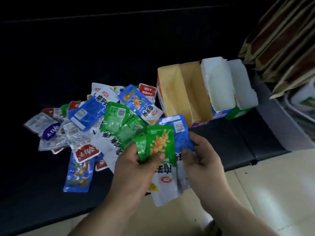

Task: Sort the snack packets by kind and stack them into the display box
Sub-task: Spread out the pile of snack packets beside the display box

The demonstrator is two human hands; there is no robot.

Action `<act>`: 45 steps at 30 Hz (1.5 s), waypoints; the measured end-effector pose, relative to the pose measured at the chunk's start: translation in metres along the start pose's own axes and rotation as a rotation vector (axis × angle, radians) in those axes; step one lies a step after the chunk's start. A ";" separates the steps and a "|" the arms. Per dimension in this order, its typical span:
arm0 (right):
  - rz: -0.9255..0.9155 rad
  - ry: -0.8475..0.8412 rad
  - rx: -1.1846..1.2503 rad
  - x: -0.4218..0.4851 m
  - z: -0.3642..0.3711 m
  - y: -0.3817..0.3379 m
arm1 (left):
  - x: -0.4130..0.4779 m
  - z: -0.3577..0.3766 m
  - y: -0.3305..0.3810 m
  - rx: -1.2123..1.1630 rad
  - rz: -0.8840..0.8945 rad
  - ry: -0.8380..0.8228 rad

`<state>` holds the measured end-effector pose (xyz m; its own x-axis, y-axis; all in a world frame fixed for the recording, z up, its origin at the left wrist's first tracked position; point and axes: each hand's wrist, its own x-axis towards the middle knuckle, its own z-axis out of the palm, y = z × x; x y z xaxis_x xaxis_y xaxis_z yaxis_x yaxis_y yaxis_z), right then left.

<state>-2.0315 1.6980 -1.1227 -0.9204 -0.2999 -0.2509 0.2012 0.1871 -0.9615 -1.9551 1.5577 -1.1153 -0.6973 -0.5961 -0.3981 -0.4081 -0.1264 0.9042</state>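
A heap of snack packets (pixel 95 123) in blue, green, red-and-white and silver lies on a dark bench. My left hand (pixel 136 166) grips green packets (pixel 160 143), thumb pressed on the front one. My right hand (pixel 202 160) holds a blue packet (pixel 180 132) just behind them, with white packet ends (pixel 168 186) hanging below both hands. The open cardboard display box (pixel 172 94) stands to the right of the heap, its brown compartments showing nothing inside.
A white box (pixel 219 86) and a second white-lined box (pixel 245 89) stand right of the cardboard box. Striped brown fabric (pixel 286 40) hangs at the top right above a grey bin (pixel 279 126). Pale floor tiles (pixel 272 184) run along the bench's front edge.
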 end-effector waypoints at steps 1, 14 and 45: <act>-0.017 0.018 -0.007 -0.001 -0.006 0.000 | -0.002 0.013 0.000 0.014 0.013 0.006; 0.114 0.315 0.037 0.016 -0.116 0.029 | 0.017 0.144 0.014 0.182 -0.076 -0.434; -0.235 -0.206 -0.500 0.031 0.031 0.041 | 0.048 -0.076 -0.075 1.084 0.420 0.168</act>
<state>-2.0415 1.6673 -1.1737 -0.8271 -0.5528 -0.1017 -0.2289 0.4965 -0.8373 -1.9134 1.4783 -1.1902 -0.8430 -0.5379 -0.0011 -0.5095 0.7979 0.3222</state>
